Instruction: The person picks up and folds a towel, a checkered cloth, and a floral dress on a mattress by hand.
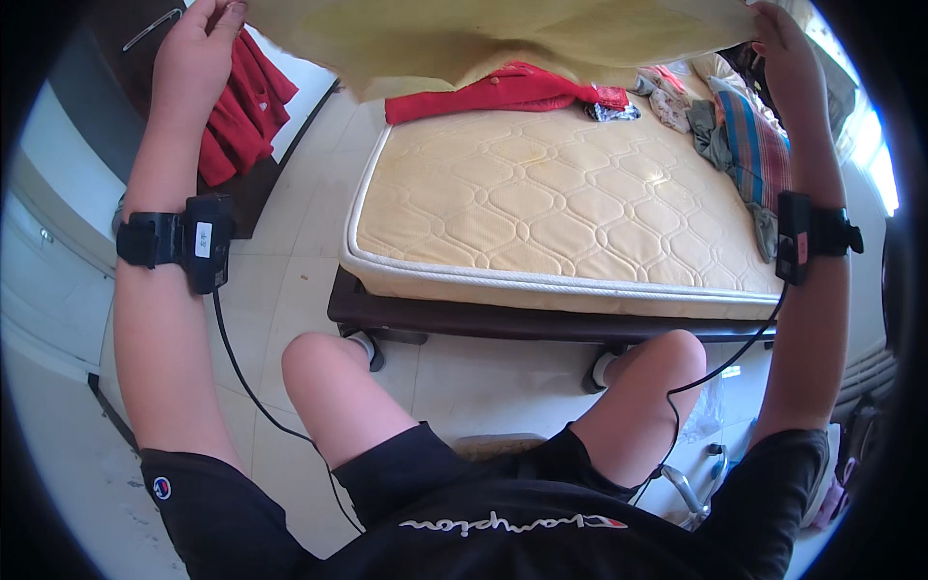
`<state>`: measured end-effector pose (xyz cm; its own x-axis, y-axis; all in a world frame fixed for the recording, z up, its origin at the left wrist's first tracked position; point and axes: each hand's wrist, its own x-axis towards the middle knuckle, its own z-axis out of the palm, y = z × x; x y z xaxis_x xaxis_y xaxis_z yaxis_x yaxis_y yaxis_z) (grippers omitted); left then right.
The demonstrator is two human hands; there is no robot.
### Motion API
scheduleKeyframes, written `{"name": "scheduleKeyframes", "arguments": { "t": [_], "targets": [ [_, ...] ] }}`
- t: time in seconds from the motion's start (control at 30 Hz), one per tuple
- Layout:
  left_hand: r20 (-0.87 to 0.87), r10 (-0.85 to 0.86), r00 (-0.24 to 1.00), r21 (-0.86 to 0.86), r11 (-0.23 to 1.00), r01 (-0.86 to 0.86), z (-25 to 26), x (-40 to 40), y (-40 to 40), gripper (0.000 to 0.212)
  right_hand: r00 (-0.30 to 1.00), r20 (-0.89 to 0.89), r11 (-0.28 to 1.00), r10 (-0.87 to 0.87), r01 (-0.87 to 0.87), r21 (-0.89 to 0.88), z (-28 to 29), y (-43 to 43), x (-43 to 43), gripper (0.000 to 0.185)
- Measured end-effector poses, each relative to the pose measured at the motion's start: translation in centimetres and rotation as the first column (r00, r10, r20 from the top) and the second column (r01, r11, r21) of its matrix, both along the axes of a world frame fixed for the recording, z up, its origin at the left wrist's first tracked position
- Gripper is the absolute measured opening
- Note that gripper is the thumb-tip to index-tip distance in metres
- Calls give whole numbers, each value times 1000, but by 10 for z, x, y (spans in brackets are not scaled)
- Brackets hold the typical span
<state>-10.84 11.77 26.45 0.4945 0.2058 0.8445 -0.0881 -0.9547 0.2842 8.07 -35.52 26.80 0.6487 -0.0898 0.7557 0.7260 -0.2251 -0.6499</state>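
Note:
A yellow-olive cloth (471, 43) is stretched across the top of the view, raised in front of me and partly cut off by the picture's edge. My left hand (199, 51) pinches its left end between thumb and fingers. At the far side my right hand (789, 40) grips the right end. Below the cloth's sagging lower edge lies a red garment (478, 96), partly hidden by it. This garment rests on a bare cream quilted mattress (551, 196) with white piping.
A dark wooden bed frame (449, 312) carries the mattress close before my knees. Crumpled clothes, including a blue-and-red striped cloth (757, 148), lie along its right side. Another red garment (243, 119) drapes over dark furniture at left. Black cables (254, 399) run from both wrist-worn devices.

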Motion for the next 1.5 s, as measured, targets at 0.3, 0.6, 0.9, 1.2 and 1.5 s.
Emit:
{"name": "scheduleKeyframes", "arguments": {
  "t": [0.3,0.6,0.9,1.2,1.5],
  "targets": [
    [-283,-118,952,197,964,178,-133,-48,-37,7,1000,-28,663,3,-23,-748,-120,-72,-32,9],
    [-783,-194,591,-9,953,302,-256,-120,-79,10,873,-476,484,103,-462,-743,-237,-95,-113,10],
    [-839,-155,522,-30,971,239,-246,-115,-86,14,837,-523,424,163,-538,-729,-241,-99,-87,11],
    [-863,-290,414,-236,955,177,-232,-98,-88,15,671,-739,395,66,-697,-598,-233,-94,-52,11],
    [-455,-508,731,-603,780,167,-232,-5,-42,6,838,-543,677,57,-432,-596,-208,-46,45,4]
  ]
}}
